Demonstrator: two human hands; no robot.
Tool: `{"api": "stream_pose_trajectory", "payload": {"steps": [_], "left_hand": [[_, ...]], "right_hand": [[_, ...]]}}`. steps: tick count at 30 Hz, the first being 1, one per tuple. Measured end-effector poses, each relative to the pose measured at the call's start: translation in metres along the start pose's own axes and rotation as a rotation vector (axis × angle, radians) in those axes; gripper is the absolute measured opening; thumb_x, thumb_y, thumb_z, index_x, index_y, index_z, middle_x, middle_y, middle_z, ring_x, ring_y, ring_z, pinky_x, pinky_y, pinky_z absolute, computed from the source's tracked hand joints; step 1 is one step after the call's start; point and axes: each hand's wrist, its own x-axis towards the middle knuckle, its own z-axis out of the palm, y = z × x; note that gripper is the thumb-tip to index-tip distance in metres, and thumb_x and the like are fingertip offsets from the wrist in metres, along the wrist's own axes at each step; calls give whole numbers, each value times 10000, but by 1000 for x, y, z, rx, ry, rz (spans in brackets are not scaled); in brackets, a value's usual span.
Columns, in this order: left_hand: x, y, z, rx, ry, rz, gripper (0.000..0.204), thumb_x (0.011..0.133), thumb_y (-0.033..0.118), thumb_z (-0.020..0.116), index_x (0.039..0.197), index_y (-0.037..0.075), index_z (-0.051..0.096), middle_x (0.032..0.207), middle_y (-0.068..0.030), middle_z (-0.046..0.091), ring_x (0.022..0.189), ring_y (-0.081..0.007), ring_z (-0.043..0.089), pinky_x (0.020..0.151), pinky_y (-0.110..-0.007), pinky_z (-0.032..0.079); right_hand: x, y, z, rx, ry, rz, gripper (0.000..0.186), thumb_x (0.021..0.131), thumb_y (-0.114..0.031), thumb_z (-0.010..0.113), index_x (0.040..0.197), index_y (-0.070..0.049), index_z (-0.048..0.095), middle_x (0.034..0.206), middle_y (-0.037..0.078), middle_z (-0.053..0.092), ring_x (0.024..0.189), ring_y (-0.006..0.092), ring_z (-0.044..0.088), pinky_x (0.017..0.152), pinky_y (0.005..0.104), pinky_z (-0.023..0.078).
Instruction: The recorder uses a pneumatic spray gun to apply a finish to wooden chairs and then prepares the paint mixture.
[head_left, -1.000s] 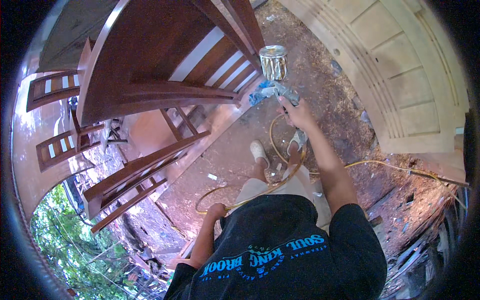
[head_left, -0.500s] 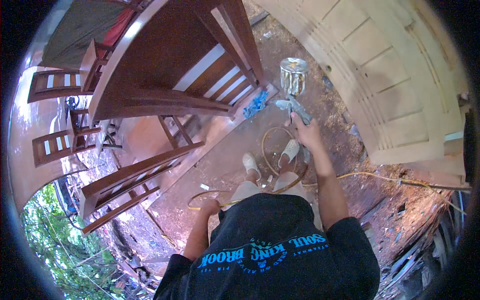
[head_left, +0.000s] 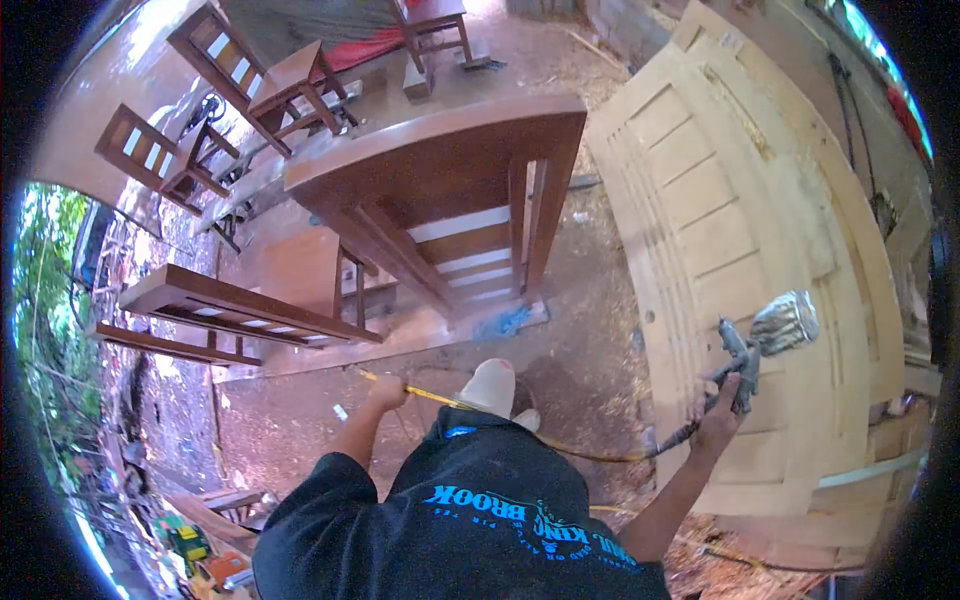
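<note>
My right hand (head_left: 715, 415) is closed around a grey spray gun (head_left: 742, 365), held out to the right in front of a pale wooden door. The gun's cup (head_left: 787, 322) is wrapped in shiny silver and points away from me. A hose (head_left: 600, 457) runs from the gun across my body. My left hand (head_left: 388, 393) grips its yellow stretch, low on the left. Ahead of me stands a brown-varnished wooden furniture piece (head_left: 440, 155) with pale slats, apart from both hands. Crumpled blue material (head_left: 503, 322) lies at its foot.
Pale panelled doors (head_left: 700, 220) lean along the right side. Brown chairs (head_left: 290, 85) stand at the far left, and a long brown bench-like piece (head_left: 235, 310) is on the left. Wood shavings (head_left: 590, 235) litter the ground. Green and orange tools (head_left: 190, 545) lie at the lower left.
My view has shifted, bringing the furniture lower and more central. My right hand has swung the spray gun rightward, from over the ground to in front of the door. Both hands keep their grips.
</note>
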Motion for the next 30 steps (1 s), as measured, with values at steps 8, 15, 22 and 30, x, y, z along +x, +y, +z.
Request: {"api": "stream_pose_trajectory", "payload": {"steps": [8,15,22,30], "left_hand": [[32,-55,44,-166,-49,-472,212,794,273,667,892,97,733,913,-173,710,836,-366,686,740,-488,536],[45,-11,99,88,-319,-301,308,863,377,619,1030,149,742,1044,-137,707,989,-303,681,851,-441,541],[42,81,70,-438,-383,-433,382,942,385,486,1126,134,708,1197,-130,666,1110,-304,643,939,-478,500],[71,292,33,-847,-415,-559,390,942,397,487,1125,132,708,1195,-128,668,1110,-304,642,943,-479,497]], "right_hand": [[104,-71,18,-63,-114,-130,82,940,-99,616,919,-23,593,670,29,562,364,55,366,344,235,302],[257,-58,66,-197,-246,-141,77,950,-54,563,947,7,609,531,-40,422,386,41,345,374,227,291],[408,-77,161,-95,-357,-103,158,895,-45,659,1045,-34,611,878,52,664,475,25,422,387,192,293],[532,-79,328,-207,-649,-118,138,915,-27,627,1052,-23,640,870,17,651,496,6,404,406,186,280]]}}
